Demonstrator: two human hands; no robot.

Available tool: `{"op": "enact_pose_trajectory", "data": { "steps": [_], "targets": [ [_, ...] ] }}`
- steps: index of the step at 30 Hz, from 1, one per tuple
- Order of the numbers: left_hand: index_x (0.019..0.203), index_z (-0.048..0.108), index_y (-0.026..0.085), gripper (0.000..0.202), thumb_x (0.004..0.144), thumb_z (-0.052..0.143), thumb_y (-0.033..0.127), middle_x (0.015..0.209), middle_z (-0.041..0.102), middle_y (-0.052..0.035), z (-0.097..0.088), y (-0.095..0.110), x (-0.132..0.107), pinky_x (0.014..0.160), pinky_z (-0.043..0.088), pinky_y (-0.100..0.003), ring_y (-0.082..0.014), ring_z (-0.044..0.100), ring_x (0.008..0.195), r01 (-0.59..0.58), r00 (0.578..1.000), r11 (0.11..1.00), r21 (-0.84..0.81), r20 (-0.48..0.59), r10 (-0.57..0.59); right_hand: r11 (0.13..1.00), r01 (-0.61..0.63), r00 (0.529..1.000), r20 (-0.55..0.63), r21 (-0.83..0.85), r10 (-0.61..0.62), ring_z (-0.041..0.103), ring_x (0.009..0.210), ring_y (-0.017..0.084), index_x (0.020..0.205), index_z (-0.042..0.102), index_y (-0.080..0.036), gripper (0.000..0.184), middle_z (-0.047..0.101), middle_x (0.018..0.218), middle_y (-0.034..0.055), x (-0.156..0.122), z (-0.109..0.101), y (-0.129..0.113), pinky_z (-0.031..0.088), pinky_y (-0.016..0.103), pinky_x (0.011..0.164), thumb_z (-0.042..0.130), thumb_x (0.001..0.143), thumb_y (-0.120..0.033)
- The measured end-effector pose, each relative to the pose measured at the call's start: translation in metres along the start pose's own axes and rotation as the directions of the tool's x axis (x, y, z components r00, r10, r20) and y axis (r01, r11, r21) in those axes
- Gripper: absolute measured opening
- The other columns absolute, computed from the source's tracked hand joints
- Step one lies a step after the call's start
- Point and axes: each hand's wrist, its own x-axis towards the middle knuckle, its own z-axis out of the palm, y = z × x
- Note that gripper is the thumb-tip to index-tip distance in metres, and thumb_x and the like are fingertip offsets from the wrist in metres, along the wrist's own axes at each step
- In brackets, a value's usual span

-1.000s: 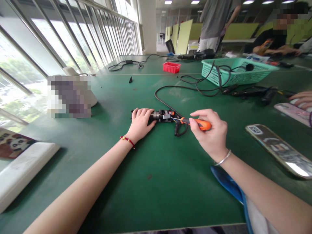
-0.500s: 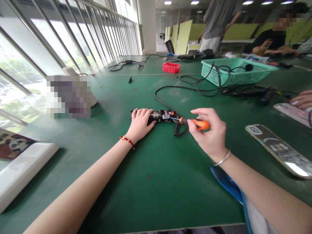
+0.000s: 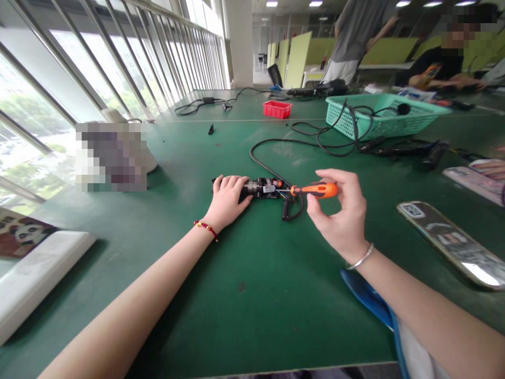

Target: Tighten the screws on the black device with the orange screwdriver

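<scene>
My left hand (image 3: 226,200) lies on the left end of a small black opened tool (image 3: 263,188) on the green table (image 3: 252,295), fingers curled over it and pressing it down. A black cable (image 3: 276,145) runs from the tool toward the back. My right hand (image 3: 342,210) pinches an orange-handled screwdriver (image 3: 315,190) between thumb and fingertips. The screwdriver lies nearly level, and its tip points left into the exposed wiring of the tool.
A phone (image 3: 450,243) lies to the right, with another person's hand (image 3: 493,167) beyond it. A teal basket (image 3: 384,113) with cables and a red tray (image 3: 277,109) stand farther back. A white box (image 3: 35,273) sits at the left edge. People are at the far tables.
My right hand has raised and levelled the screwdriver's handle, shifting its grip toward the fingertips. My left hand has stayed on the tool. The other person's hand at the right has drawn back.
</scene>
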Motion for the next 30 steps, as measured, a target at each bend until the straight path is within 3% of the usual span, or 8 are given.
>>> {"op": "enact_pose_trajectory", "data": {
  "steps": [3,7,9,15,21,27,30],
  "targets": [
    [0.124,0.049,0.019,0.038,0.089,0.046,0.034,0.124,0.056,-0.0090,0.0001,0.0000,-0.0001,0.112,0.020,-0.048,-0.0260,0.046,0.120,0.000,1.000,1.000,0.001,-0.001,0.000,1.000,0.010,1.000,-0.009,0.009,-0.010,0.062,0.087,0.021,0.108,0.056,-0.022,0.036,0.063,0.100,0.0062,0.0006,-0.0001,0.0007,0.052,0.036,0.077,0.063,0.074,-0.020],
    [0.124,0.049,0.019,0.039,0.089,0.046,0.034,0.124,0.056,-0.0093,0.0005,-0.0005,-0.0004,0.112,0.020,-0.048,-0.0262,0.046,0.120,-0.004,1.000,1.000,0.001,-0.005,0.004,0.998,-0.040,0.999,0.024,-0.046,0.041,0.060,0.070,0.018,0.086,0.061,-0.023,0.011,0.063,0.070,-0.0001,0.0015,-0.0013,-0.0026,0.051,0.031,0.066,0.064,0.076,-0.027],
    [0.124,0.049,0.018,0.039,0.089,0.046,0.034,0.124,0.056,-0.0097,0.0005,-0.0006,-0.0003,0.113,0.020,-0.048,-0.0262,0.046,0.120,-0.004,1.000,1.000,-0.001,-0.006,0.004,0.997,-0.054,0.998,0.032,-0.050,0.056,0.058,0.067,0.017,0.086,0.061,-0.023,0.012,0.059,0.064,-0.0014,0.0012,-0.0013,-0.0034,0.050,0.031,0.064,0.064,0.077,-0.029],
    [0.124,0.049,0.017,0.041,0.087,0.047,0.032,0.124,0.056,-0.0092,-0.0010,0.0005,0.0001,0.113,0.019,-0.048,-0.0262,0.045,0.121,0.002,1.000,1.000,-0.007,0.007,-0.001,1.000,-0.022,1.000,-0.009,0.014,0.023,0.059,0.080,0.017,0.110,0.055,-0.022,0.035,0.061,0.095,0.0045,0.0000,0.0006,0.0000,0.052,0.034,0.074,0.064,0.076,-0.023],
    [0.124,0.049,0.017,0.041,0.086,0.045,0.030,0.124,0.056,-0.0092,-0.0024,0.0015,0.0003,0.113,0.019,-0.047,-0.0261,0.045,0.121,0.008,1.000,1.000,-0.014,0.014,-0.008,0.996,-0.084,0.996,0.037,-0.026,0.084,0.055,0.064,0.016,0.095,0.060,-0.022,0.020,0.052,0.066,-0.0022,0.0001,-0.0008,-0.0020,0.050,0.032,0.064,0.064,0.076,-0.027],
    [0.124,0.049,0.017,0.041,0.085,0.045,0.030,0.124,0.057,-0.0091,-0.0024,0.0019,0.0004,0.113,0.019,-0.048,-0.0262,0.045,0.121,0.010,1.000,1.000,-0.014,0.013,-0.009,1.000,0.001,1.000,0.002,0.030,-0.001,0.060,0.084,0.019,0.113,0.053,-0.023,0.039,0.060,0.099,0.0050,-0.0007,0.0002,0.0000,0.051,0.036,0.076,0.063,0.075,-0.022],
    [0.124,0.050,0.017,0.040,0.086,0.045,0.030,0.124,0.057,-0.0093,-0.0028,0.0021,0.0004,0.113,0.019,-0.048,-0.0262,0.045,0.121,0.010,1.000,1.000,-0.018,0.012,-0.010,1.000,-0.023,0.999,0.030,-0.011,0.023,0.058,0.074,0.017,0.104,0.056,-0.023,0.029,0.060,0.080,0.0005,-0.0009,0.0002,0.0002,0.051,0.034,0.071,0.063,0.076,-0.025]
  ]
}}
